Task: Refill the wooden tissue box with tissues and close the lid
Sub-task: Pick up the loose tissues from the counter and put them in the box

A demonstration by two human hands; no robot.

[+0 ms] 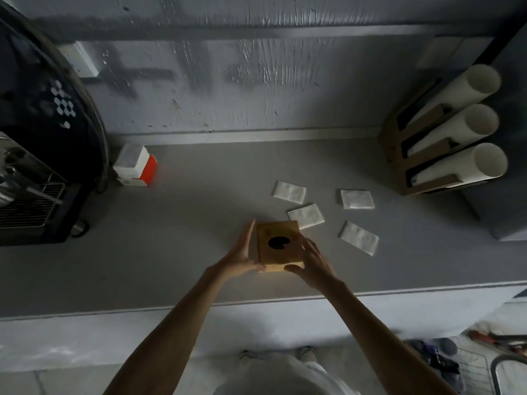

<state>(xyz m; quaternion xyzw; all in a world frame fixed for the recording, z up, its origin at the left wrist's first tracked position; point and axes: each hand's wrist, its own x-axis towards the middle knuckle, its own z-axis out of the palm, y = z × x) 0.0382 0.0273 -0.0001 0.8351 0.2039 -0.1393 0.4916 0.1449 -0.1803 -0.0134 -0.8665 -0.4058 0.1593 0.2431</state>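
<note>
Both the left hand [242, 253] and right hand [312, 262] grip the wooden tissue box [279, 245], fingers hiding its sides, its dark opening unreadable, four tissues [306, 216] lying beyond.

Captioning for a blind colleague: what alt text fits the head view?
Both hands, left hand and right hand, grip the sides of a wooden tissue box, lid on, on a grey counter. Four folded tissues lie scattered just beyond it.
</note>
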